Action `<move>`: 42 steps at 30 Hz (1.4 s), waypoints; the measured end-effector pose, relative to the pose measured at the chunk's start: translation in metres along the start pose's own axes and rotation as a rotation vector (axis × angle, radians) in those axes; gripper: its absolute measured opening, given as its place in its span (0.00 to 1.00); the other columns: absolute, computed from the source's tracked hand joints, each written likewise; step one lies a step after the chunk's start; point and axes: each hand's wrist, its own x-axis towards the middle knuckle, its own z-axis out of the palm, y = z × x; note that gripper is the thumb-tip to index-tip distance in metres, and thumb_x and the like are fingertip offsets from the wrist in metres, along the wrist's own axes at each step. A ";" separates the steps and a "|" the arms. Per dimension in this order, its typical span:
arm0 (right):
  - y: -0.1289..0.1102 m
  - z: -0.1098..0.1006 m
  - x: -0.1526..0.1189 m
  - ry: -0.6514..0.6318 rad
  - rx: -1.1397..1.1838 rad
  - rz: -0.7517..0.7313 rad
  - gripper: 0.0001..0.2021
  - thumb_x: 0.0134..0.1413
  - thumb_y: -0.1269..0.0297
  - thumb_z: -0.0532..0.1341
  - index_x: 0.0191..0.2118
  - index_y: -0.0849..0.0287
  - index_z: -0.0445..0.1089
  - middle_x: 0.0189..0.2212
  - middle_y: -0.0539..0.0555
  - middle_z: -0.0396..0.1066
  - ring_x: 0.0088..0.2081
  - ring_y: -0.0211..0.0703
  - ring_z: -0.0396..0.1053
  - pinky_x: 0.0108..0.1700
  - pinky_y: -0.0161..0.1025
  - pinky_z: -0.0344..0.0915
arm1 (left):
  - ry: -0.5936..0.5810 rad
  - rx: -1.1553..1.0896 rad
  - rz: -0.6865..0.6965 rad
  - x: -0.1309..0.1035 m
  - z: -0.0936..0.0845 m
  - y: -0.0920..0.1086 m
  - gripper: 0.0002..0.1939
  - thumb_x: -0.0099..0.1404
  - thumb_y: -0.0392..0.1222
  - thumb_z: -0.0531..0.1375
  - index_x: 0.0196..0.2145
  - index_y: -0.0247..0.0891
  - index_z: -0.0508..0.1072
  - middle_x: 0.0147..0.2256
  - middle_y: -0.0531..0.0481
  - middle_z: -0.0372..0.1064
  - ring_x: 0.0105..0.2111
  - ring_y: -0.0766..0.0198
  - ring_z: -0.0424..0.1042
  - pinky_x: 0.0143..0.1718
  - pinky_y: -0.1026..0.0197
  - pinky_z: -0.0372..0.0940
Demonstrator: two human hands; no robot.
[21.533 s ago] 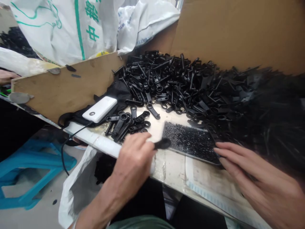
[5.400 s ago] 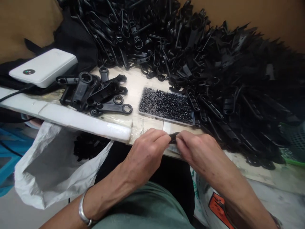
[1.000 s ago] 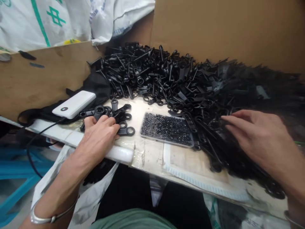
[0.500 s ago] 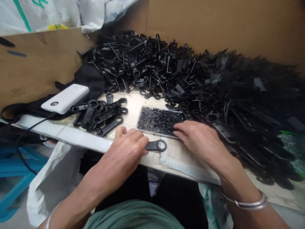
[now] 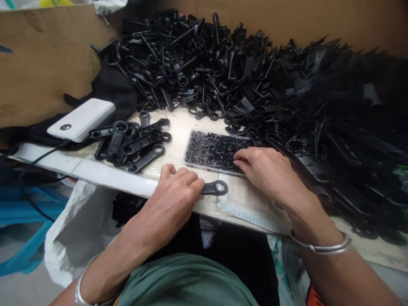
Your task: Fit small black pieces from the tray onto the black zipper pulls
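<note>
My left hand (image 5: 180, 191) is closed on a black plastic arm with a ring-shaped end (image 5: 219, 187), held at the table's front edge. The ring end sticks out to the right of my fingers; the rest is hidden under them. My right hand (image 5: 263, 168) is at the right end of a shallow clear tray (image 5: 204, 166) full of tiny dark and silvery pieces. Its thumb and forefinger are pinched together among these small pieces (image 5: 216, 148). Whatever is between the fingertips is too small to make out.
Behind the tray rises a big heap of black plastic parts (image 5: 197, 68), spreading down the right side. A smaller pile of similar parts (image 5: 134, 142) lies at left, beside a white power bank (image 5: 82, 120) with a cable. Cardboard walls (image 5: 44, 63) stand around the table.
The view has tilted down slightly, so everything sits higher in the picture. My left hand still holds the black arm, and my right hand remains in the tray with its fingers pinched.
</note>
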 end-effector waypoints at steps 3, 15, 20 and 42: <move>0.003 0.000 -0.002 0.055 0.084 0.010 0.10 0.60 0.65 0.56 0.39 0.51 0.76 0.35 0.51 0.77 0.38 0.47 0.74 0.36 0.39 0.62 | -0.034 -0.008 0.002 0.002 -0.006 0.003 0.12 0.67 0.27 0.47 0.33 0.37 0.65 0.31 0.52 0.65 0.33 0.62 0.63 0.42 0.52 0.48; 0.007 -0.011 -0.022 0.213 0.577 0.143 0.05 0.51 0.67 0.64 0.34 0.55 0.78 0.27 0.47 0.77 0.27 0.39 0.73 0.32 0.35 0.65 | -0.120 -0.010 0.007 0.015 -0.010 0.007 0.09 0.65 0.30 0.49 0.28 0.38 0.62 0.34 0.51 0.62 0.38 0.59 0.60 0.40 0.53 0.50; 0.002 -0.013 -0.031 0.159 0.801 0.205 0.04 0.51 0.66 0.64 0.32 0.56 0.78 0.27 0.48 0.77 0.29 0.39 0.73 0.30 0.33 0.67 | -0.109 -0.032 -0.026 0.018 -0.008 0.007 0.10 0.68 0.31 0.48 0.31 0.38 0.65 0.33 0.52 0.64 0.38 0.60 0.62 0.40 0.54 0.51; -0.028 0.005 -0.068 0.037 0.623 0.002 0.09 0.58 0.71 0.57 0.38 0.55 0.76 0.37 0.51 0.77 0.39 0.42 0.73 0.43 0.38 0.67 | 0.015 -0.161 -0.016 0.010 0.005 0.008 0.06 0.65 0.36 0.58 0.40 0.40 0.72 0.35 0.51 0.69 0.38 0.60 0.67 0.42 0.56 0.59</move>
